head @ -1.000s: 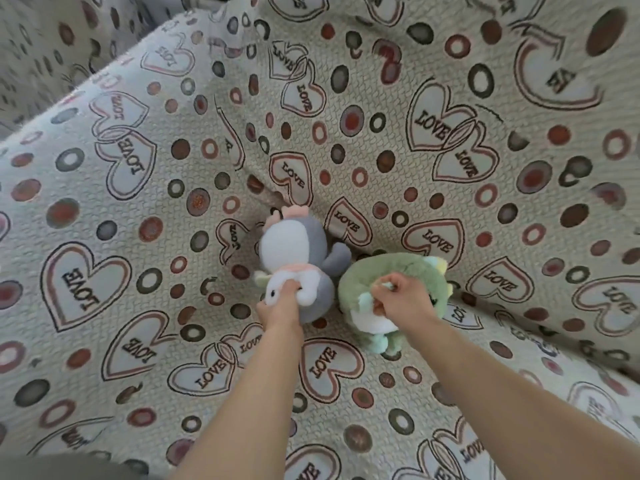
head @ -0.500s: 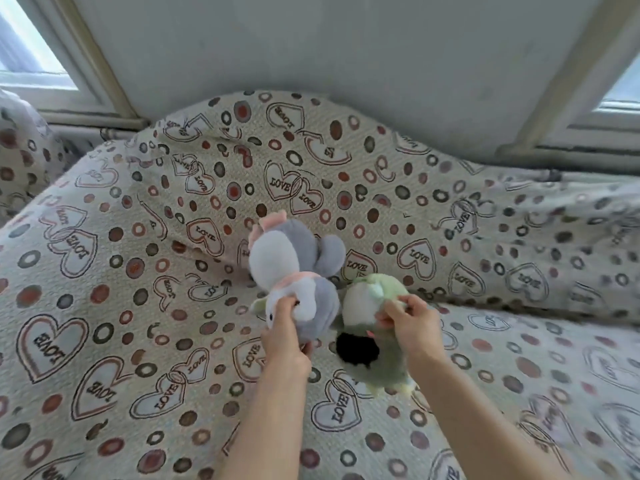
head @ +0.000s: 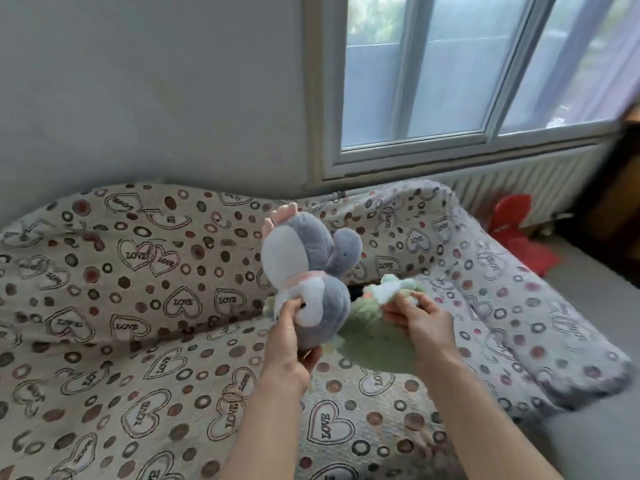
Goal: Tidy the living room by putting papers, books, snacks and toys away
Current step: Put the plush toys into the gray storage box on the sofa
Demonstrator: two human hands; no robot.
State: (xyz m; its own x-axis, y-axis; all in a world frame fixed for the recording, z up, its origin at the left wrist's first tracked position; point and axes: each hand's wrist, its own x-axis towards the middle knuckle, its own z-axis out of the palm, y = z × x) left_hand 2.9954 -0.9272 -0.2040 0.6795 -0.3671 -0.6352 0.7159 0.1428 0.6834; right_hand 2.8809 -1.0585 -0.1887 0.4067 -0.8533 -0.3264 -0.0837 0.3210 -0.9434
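A home living room: a sofa (head: 145, 341) draped in a heart-and-dot "LOVE" cover stands against a plain wall (head: 156, 84), beneath a window (head: 433, 74) with a radiator (head: 519, 181) at far right.

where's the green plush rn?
Head view, right of centre: the green plush is in the right hand, low over the sofa cover, just right of the grey plush.

The green toy (head: 377, 344) is blurred, its face unreadable, and the right hand (head: 420, 318) hides part of it. A red thing (head: 512, 220) by the radiator (head: 512, 183) is too smeared to identify.
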